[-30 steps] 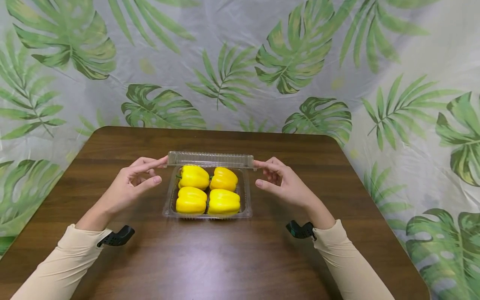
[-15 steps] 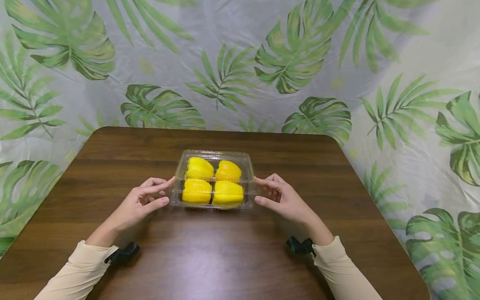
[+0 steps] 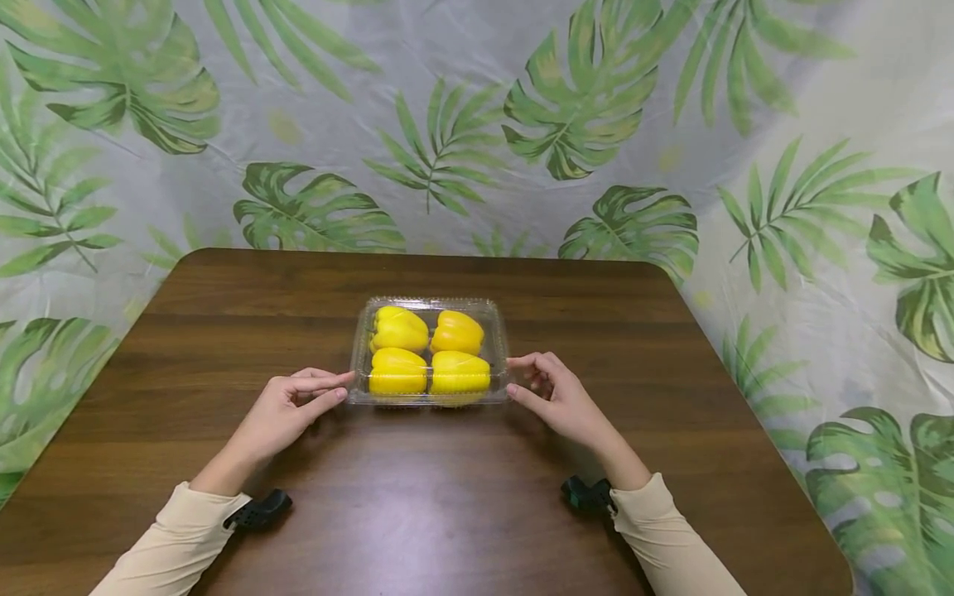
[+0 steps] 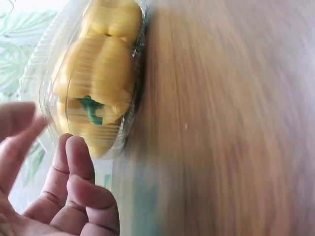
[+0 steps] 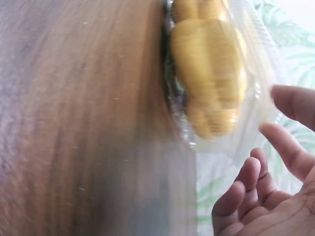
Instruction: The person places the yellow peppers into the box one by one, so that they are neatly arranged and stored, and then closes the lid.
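Observation:
A clear plastic clamshell container (image 3: 358, 356) sits on the table, its lid down over several yellow bell peppers (image 3: 398, 329). In the left wrist view a green stem (image 4: 91, 109) shows on one pepper (image 4: 106, 64) through the ribbed plastic. My left hand (image 3: 286, 410) is at the container's left side, index fingertip right at the near corner, thumb just below. On the opposite side my right hand (image 3: 559, 401) mirrors it, index finger and thumb reaching to the edge. In the right wrist view the thumb and index stand apart beside the plastic, the other fingers bent.
The dark wooden table (image 3: 432, 497) extends around the container on all sides. Behind it hangs a pale cloth (image 3: 462, 108) printed with green leaves. A black wrist camera (image 3: 261, 509) is strapped at the left cuff, another wrist camera (image 3: 589, 494) at the right.
The lid has swung from upright at the back down over the peppers. Both hands have come down and toward the near side with it, and the container has shifted slightly right and away.

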Motion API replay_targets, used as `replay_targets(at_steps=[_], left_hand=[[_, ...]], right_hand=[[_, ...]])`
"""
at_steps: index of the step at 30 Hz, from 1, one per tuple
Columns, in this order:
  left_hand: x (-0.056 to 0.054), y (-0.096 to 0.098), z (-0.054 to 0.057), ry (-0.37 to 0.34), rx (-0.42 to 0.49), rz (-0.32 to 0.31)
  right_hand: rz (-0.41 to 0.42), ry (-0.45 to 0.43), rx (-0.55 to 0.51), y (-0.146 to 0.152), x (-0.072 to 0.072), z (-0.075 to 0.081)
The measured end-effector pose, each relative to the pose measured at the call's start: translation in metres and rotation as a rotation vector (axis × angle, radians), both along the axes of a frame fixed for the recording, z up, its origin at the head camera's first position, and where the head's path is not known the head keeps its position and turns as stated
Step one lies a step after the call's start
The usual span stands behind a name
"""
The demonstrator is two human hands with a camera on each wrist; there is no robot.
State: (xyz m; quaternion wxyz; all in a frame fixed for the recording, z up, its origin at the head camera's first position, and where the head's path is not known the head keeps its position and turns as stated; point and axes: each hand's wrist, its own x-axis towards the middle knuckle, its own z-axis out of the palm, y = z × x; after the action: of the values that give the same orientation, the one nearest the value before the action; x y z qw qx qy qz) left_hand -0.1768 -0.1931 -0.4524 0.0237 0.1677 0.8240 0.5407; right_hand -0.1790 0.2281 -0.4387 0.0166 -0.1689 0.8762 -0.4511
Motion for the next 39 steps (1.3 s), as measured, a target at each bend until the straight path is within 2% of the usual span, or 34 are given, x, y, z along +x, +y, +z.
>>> replay_targets(at_steps=[4,11,15,19,29,39], left_hand=[[0.0,0.009,0.002,-0.082,0.061,0.005],[-0.001,0.025,-0.001,-0.228,0.165,-0.097],[0.0,0.028,-0.007,-0.296,0.239,-0.122],[0.002,0.031,-0.01,-0.314,0.292,-0.1],[0.002,0.037,-0.01,-0.31,0.305,-0.009],[0.007,0.04,-0.012,-0.351,0.321,0.021]], right_hand=[[0.024,-0.036,-0.027,-0.001,-0.004,-0.006],[0.153,-0.159,-0.115,0.0,-0.004,-0.01],[0.195,-0.212,-0.145,-0.001,-0.004,-0.013],[0.184,-0.217,-0.155,-0.001,-0.004,-0.013],[0.167,-0.181,-0.167,-0.003,-0.006,-0.017],[0.175,-0.183,-0.221,-0.003,-0.003,-0.023]])
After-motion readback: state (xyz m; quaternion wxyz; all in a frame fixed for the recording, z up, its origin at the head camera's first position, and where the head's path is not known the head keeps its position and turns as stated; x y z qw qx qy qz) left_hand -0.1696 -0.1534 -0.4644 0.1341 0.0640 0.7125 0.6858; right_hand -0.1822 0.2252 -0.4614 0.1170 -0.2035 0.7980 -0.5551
